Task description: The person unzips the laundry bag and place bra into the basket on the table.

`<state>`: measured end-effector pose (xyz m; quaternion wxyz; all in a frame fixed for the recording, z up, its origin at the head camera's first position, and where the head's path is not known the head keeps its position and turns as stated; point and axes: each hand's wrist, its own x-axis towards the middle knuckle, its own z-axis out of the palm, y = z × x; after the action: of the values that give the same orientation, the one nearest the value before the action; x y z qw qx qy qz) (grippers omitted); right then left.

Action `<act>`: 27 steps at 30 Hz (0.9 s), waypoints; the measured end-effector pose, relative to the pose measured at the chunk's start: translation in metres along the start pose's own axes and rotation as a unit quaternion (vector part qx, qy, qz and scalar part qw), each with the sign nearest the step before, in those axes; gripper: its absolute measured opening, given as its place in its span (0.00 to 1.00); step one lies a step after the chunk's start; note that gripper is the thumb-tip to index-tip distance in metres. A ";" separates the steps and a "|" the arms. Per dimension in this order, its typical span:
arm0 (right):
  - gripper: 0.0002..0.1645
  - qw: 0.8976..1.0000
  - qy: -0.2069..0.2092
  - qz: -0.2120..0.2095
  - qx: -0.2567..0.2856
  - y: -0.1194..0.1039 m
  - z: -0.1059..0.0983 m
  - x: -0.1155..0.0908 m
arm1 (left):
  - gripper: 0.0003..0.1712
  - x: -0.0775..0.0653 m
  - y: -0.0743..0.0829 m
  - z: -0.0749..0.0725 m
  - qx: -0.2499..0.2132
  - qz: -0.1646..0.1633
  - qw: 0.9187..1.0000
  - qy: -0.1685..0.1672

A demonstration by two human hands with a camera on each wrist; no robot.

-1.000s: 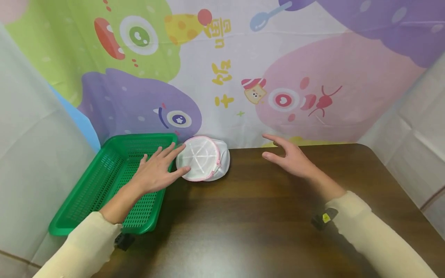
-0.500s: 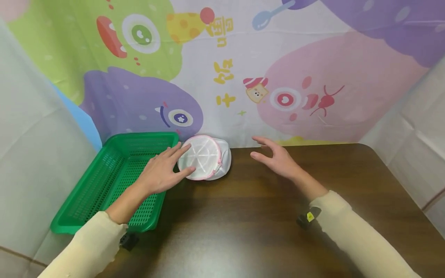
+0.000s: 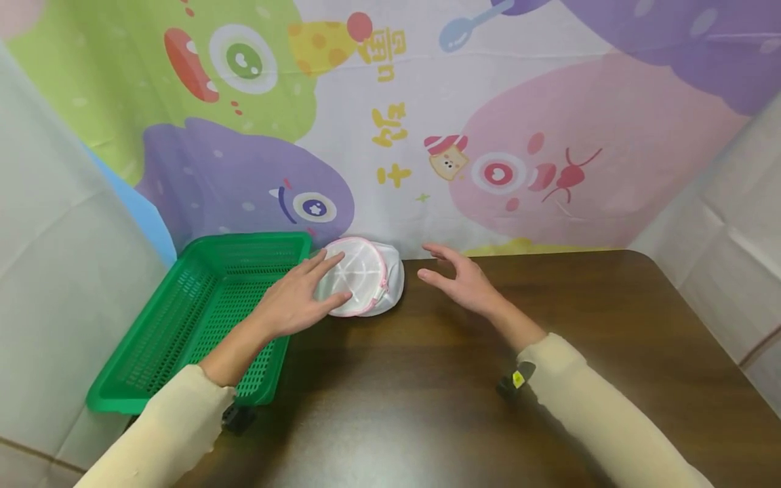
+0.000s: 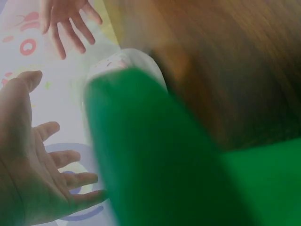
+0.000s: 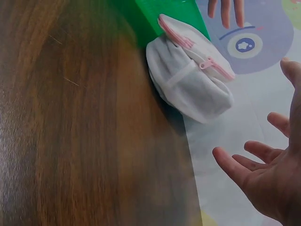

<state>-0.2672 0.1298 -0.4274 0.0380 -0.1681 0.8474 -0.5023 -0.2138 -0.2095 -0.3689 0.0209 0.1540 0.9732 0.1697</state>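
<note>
A white mesh laundry bag (image 3: 366,274) with pink trim and a pink zipper (image 5: 207,63) rests at the back of the table, beside the green basket (image 3: 131,332). My left hand (image 3: 295,295) is over the basket's right rim, its fingers spread and overlapping the bag's left side in the head view. To the right of the bag, my right hand (image 3: 466,281) is held apart from it, thumb and fingers parted and pointing toward it. Neither hand holds anything. In the left wrist view, the basket's blurred rim (image 4: 136,141) hides much of the bag.
The dark wooden table (image 3: 415,386) reaches forward and to the right of the bag. Behind it hangs a cloth (image 3: 403,217) printed with cartoon monsters, and pale panels (image 3: 732,224) close in both sides.
My right hand has moved left toward the bag. The left hand has shifted a little to the right, now overlapping more of the bag. Bag and basket have stayed in place.
</note>
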 end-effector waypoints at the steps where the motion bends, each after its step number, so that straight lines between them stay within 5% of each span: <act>1: 0.41 1.000 0.000 0.000 0.001 0.000 0.002 0.001 | 0.47 0.000 0.001 0.000 -0.001 -0.002 1.000 -0.001; 16: 0.43 0.998 -0.025 0.029 0.052 -0.009 0.023 0.016 | 0.47 0.009 0.020 -0.001 -0.073 -0.031 0.996 -0.030; 27: 0.43 0.994 -0.023 0.061 0.090 -0.013 0.035 0.021 | 0.49 0.014 0.032 0.014 -0.160 -0.086 0.983 -0.033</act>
<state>-0.2758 0.0879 -0.4317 0.1036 -0.1234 0.8061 -0.5694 -0.2167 -0.1716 -0.3713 0.0917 0.0699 0.9418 0.3157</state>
